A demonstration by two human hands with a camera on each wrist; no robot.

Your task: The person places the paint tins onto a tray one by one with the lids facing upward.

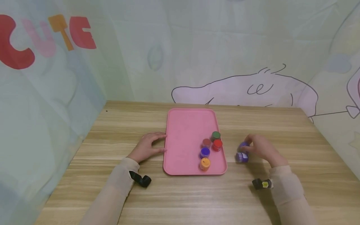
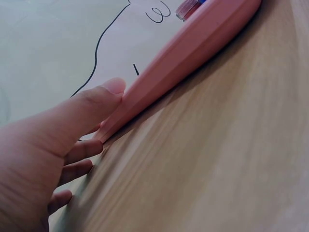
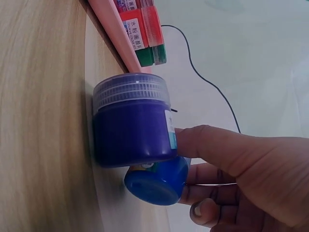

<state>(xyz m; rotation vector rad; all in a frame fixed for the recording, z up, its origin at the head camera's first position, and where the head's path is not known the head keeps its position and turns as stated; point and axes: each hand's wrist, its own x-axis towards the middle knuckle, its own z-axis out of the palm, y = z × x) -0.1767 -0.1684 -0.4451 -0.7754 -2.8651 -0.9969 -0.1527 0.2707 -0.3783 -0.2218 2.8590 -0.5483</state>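
Note:
My left hand [image 1: 148, 146] is at the left rim of the pink tray [image 1: 182, 125]. In the left wrist view its thumb and fingertips touch the tray wall [image 2: 159, 72], fingers loosely spread. To the right of the tray, my right hand [image 1: 261, 148] holds a blue paint jar [image 3: 159, 181] between thumb and fingers, tilted close over the table. Right beside it a purple paint jar [image 1: 242, 157] lies on its side, its clear ribbed lid [image 3: 133, 91] toward the tray. The purple jar partly hides the blue one in the right wrist view.
Paint jars stand on the tray's right half: green [image 1: 215, 136], red [image 1: 217, 145], brownish red [image 1: 206, 143], dark blue [image 1: 205, 152] and orange [image 1: 205, 164]. The wooden table [image 1: 197, 200] backs onto a printed cloth [image 1: 211, 56].

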